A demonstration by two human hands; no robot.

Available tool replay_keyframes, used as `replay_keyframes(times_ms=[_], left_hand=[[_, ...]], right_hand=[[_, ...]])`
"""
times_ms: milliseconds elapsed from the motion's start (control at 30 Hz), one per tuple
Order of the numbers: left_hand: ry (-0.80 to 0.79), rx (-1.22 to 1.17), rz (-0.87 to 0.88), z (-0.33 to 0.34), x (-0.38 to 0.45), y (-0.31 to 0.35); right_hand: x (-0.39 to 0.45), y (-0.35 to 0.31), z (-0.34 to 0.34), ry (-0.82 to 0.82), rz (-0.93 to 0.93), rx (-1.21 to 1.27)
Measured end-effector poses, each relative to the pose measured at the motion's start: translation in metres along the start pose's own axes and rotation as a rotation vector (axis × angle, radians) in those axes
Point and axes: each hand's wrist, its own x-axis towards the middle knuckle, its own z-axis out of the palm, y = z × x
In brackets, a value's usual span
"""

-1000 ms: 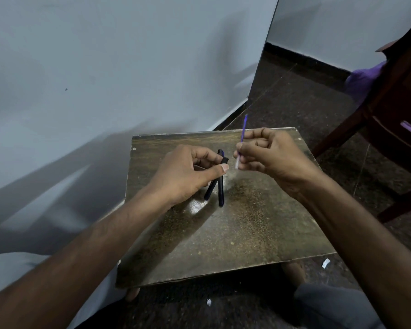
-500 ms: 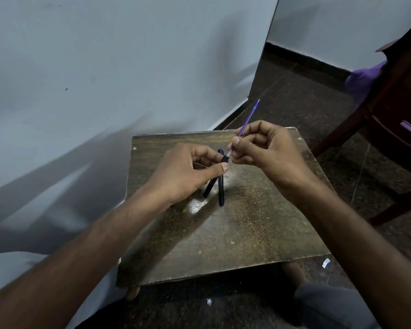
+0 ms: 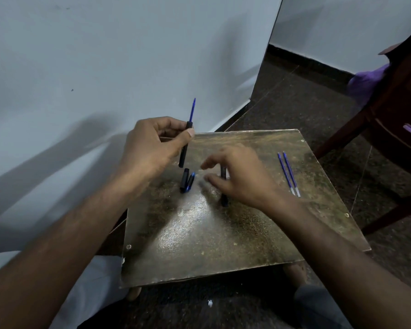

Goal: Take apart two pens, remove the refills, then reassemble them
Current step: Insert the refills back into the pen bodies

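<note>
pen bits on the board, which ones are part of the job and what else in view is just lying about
Part of the job:
- black barrel with blue refill, held in the left hand
- second black barrel under the right hand
- two small end pieces
- two loose blue refills

Just lying about:
- wooden chair
- purple cloth
- paper scrap on the floor
</note>
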Motion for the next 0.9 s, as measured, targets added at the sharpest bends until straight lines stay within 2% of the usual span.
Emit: replay_keyframes(times_ms=[167,367,600,767,900], left_hand=[[0.008,0.000,-0.040,-0.001,-0.001,0.003],[0.001,0.017,-0.047,-0.004,0.000,0.003],[0.012,0.027,-0.050,-0.004,-0.002,0.006],[0.001,0.029,-0.050,-0.004,-0.003,0.007],[-0.020,0.032,-0.047,-0.003,-0.003,0.007]], right_hand=[[0.007,-0.007,0.012,-0.055,-0.084,-0.129],[0.008,-0.006,0.012,-0.020,-0.076,-0.171],[0.007,-0.012,0.011,-0.103,-0.137,-0.219],[0.007,-0.006,-0.001,-0.046,-0.094,-0.217],[0.007,-0.003,-0.004,-0.134,-0.188,-0.228]])
